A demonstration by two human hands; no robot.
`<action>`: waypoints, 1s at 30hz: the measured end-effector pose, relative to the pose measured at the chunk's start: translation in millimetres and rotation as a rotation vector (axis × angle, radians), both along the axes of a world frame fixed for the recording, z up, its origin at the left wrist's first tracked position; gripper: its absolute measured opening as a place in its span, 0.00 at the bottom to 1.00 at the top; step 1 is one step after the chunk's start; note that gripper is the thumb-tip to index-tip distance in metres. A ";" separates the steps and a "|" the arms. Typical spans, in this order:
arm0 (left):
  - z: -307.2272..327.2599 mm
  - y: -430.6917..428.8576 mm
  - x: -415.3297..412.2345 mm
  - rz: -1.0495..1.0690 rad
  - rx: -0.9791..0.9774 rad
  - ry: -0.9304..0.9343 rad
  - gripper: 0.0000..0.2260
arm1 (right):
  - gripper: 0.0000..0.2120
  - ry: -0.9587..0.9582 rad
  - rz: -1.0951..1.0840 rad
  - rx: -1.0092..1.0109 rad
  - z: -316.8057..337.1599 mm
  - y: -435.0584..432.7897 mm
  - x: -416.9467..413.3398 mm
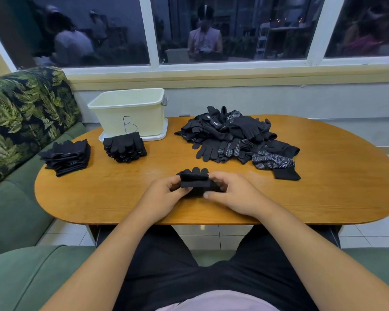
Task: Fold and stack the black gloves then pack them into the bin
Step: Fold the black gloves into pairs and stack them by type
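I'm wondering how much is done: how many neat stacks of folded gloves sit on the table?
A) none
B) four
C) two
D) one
C: the left stack and the right stack by the bin sit on the table, apart from the loose pile; the left hand and right hand grip one more glove.

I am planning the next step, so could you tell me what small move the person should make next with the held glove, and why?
Probably carry the glove left onto the nearer stack in front of the bin. The left hand and right hand pinch it already doubled over, so the fold looks done; the loose pile at right is unfolded.
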State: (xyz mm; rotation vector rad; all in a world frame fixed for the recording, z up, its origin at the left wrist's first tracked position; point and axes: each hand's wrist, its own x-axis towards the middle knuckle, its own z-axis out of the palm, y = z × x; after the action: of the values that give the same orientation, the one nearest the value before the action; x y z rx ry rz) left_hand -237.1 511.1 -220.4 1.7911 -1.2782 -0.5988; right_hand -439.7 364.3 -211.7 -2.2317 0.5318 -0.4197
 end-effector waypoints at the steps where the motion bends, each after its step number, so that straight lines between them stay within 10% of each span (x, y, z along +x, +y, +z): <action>1: 2.8 -1.0 0.1 -0.010 0.005 0.013 0.12 | 0.11 -0.035 -0.039 -0.002 -0.1 -2.0 3.7; 21: -8.6 -42.6 -4.8 0.219 0.077 -0.318 0.16 | 0.10 0.090 -0.515 -0.234 -14.6 -14.3 55.6; 30: -12.4 -44.3 -6.5 0.230 0.098 -0.446 0.16 | 0.20 0.042 0.036 -0.636 -23.2 -18.1 53.3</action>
State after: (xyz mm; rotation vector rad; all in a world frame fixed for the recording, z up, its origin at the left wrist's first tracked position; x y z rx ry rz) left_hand -243.6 466.8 -232.8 2.1976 -1.3166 -0.1346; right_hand -386.3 346.2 -234.9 -2.8583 0.4136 -0.5849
